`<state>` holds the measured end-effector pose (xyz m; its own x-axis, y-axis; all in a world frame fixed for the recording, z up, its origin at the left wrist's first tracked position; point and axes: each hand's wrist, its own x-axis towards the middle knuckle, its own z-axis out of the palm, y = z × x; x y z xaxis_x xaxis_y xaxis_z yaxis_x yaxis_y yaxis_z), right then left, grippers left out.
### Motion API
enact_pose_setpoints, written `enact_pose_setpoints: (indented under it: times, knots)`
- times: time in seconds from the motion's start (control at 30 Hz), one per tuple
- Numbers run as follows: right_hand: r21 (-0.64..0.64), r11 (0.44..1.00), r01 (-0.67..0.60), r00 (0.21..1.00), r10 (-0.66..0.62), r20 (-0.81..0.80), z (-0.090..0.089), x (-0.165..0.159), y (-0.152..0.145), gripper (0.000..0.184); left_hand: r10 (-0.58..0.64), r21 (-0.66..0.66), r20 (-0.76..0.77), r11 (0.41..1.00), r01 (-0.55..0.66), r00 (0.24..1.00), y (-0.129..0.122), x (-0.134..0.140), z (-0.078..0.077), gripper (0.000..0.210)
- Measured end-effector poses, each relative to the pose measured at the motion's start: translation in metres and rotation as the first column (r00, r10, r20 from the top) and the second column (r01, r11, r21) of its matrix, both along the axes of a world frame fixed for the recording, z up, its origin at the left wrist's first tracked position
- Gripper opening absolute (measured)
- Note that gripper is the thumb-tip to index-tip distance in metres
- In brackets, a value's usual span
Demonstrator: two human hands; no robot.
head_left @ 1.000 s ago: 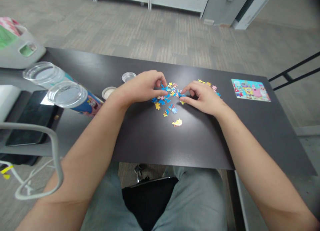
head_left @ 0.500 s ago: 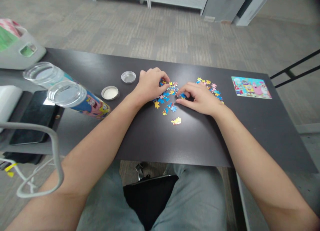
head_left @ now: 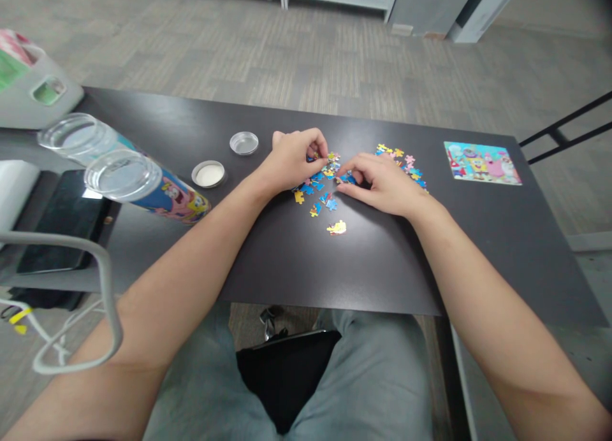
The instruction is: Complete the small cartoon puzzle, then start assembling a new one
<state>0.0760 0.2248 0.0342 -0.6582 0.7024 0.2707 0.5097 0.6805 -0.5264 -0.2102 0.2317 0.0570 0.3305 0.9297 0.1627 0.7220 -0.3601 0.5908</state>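
Observation:
Small jigsaw puzzle pieces (head_left: pixel 318 186) in blue, yellow and pink lie in a loose pile on the dark table (head_left: pixel 287 262). At the pile's left side my left hand (head_left: pixel 299 157) is closed, thumb and forefinger pinched on a puzzle piece that is mostly hidden. My right hand (head_left: pixel 375 180) rests over the pile's right part, its thumb and forefinger apart and touching pieces. More pieces (head_left: pixel 415 173) spread out behind and beside the right hand. Nearer to me lies a yellow cluster (head_left: pixel 337 228), apart from the pile; it may be joined pieces.
A cartoon picture card (head_left: pixel 482 163) lies at the right. On the left are two clear-topped cartoon tubes (head_left: pixel 174 199), two round lids (head_left: pixel 209 173) (head_left: pixel 243 143), a black tablet-like device (head_left: pixel 62 224) and a grey bin (head_left: pixel 43 97). A white bent rod (head_left: pixel 108 288) crosses the near left.
My left thumb and forefinger have drawn closer together, and the hand has shifted slightly right. My right hand has barely moved. The whole view has shifted a little.

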Motion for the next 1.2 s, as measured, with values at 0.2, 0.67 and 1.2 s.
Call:
enact_pose_setpoints:
  times: [0.2,0.67,1.2]
  knots:
    - [-0.022,1.0,0.012,1.0,-0.013,-0.022,0.001,0.001,0.0,0.021,0.004,-0.007,0.059,1.0,-0.004,0.998,-0.003,-0.007,0.014,0.032]
    - [-0.066,0.998,-0.003,1.0,0.004,0.017,0.004,0.004,0.004,0.045,-0.394,-0.426,0.052,0.822,0.377,0.918,-0.039,-0.016,0.053,0.029]
    - [-0.1,0.975,-0.198,0.968,0.211,0.135,0.02,-0.002,-0.014,0.08,-0.45,-0.536,0.003,0.753,0.382,0.893,-0.04,-0.004,0.049,0.025]
